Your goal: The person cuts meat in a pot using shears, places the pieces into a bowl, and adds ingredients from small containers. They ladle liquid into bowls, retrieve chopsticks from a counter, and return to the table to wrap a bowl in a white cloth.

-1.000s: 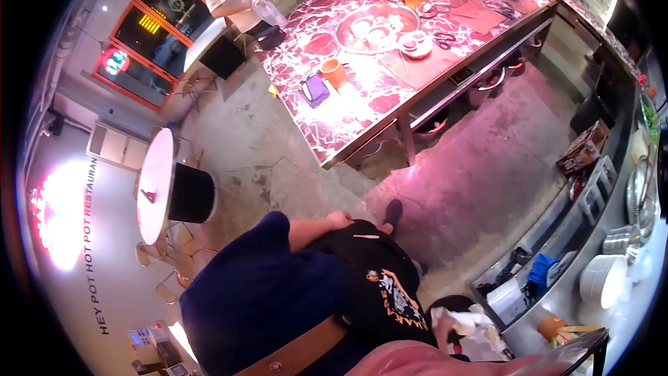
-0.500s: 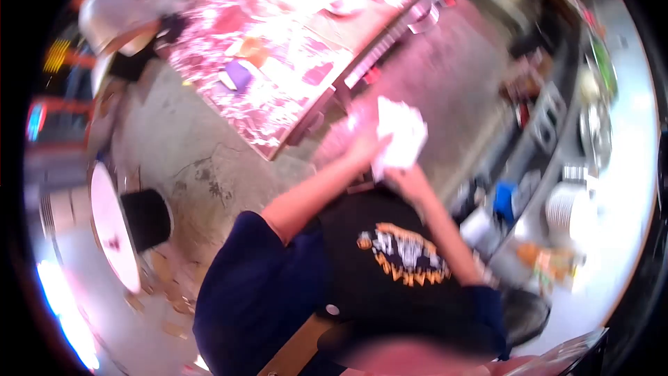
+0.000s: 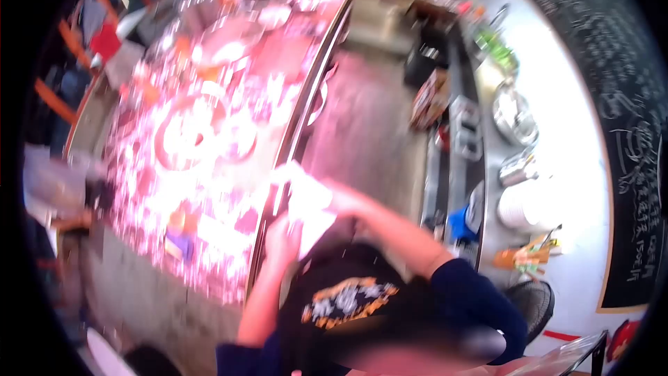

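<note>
Between my hands is a white, limp, folded sheet [image 3: 313, 226], paper or thin cloth; blur hides which. My left hand [image 3: 282, 238] is closed on its lower left side. The fingers of my right hand [image 3: 342, 198] grip its upper right part, partly hidden by the white material. Both hands are just in front of my black apron [image 3: 320, 268], near the edge of a table [image 3: 282, 56] under strong pink light.
On the table lie round plates [image 3: 188, 132] and a purple box-like thing [image 3: 179, 245]. To the right, a white counter [image 3: 557, 125] holds a metal bowl [image 3: 515, 113], stacked white containers [image 3: 522, 205] and a utensil holder [image 3: 518, 257]. A chalkboard [image 3: 626, 111] covers the right wall.
My view has swung to the right, and the chalkboard has come into sight. I am closer to the table's edge. The white sheet stays in both hands, now held lower.
</note>
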Available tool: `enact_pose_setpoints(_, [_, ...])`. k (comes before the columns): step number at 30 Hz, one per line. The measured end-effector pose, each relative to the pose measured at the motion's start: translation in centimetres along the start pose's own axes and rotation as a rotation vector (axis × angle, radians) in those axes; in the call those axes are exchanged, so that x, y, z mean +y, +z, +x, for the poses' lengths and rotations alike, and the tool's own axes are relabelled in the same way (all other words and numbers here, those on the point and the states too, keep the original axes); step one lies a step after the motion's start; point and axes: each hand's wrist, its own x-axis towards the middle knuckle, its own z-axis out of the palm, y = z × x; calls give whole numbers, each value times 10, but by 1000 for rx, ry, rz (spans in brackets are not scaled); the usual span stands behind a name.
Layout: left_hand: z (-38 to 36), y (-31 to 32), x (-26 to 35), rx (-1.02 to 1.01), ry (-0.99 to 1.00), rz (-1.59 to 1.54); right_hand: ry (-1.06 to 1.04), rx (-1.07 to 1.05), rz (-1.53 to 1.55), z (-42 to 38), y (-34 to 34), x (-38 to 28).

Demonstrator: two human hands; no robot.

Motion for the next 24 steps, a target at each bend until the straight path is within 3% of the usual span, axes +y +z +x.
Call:
enact_pose_setpoints(1, [0,4,-16,21,-131,1,-350,123,45,23,11,61])
enact_pose_setpoints(2, [1,5,-21,74,-169,45,-210,57,71,20,7,60])
enact_pose_setpoints(3, [4,6,-32,71,-215,84,182,-122,173,11,-8,8])
enact_pose_setpoints(5, [18,13,-33,96,-283,65,480,-82,129,27,-21,27])
enact_pose_setpoints(6, [26,17,-30,100,-281,72,472,-85,129,32,-30,29])
enact_pose_setpoints(8, [53,29,-24,46,-331,104,16,-137,351,47,-61,30])
enact_pose_setpoints(11, [86,49,-25,6,-261,130,-113,-225,198,87,-112,38])
enact_pose_setpoints(13, [107,55,-10,91,-278,102,87,-523,352,113,-136,47])
enact_pose_setpoints(15, [118,60,-16,144,-331,200,14,-506,327,124,-148,49])
enact_pose_setpoints(17, [123,58,-4,246,-391,187,44,-470,-181,138,-171,63])
enact_pose_setpoints(18, [129,60,2,258,-392,141,28,-452,-241,142,-175,65])
enact_pose_setpoints(19, [133,60,8,288,-451,104,-22,-481,-107,147,-181,68])
enact_pose_setpoints(20, [128,62,8,293,-501,64,56,-589,25,150,-189,53])
enact_pose_setpoints(21, [120,68,-3,309,-515,57,29,-655,441,156,-181,62])
enact_pose_setpoints(22, [118,70,-3,291,-515,8,-52,-726,392,160,-176,59])
enact_pose_setpoints(24, [116,77,4,270,-533,-47,-106,-788,-243,155,-177,12])
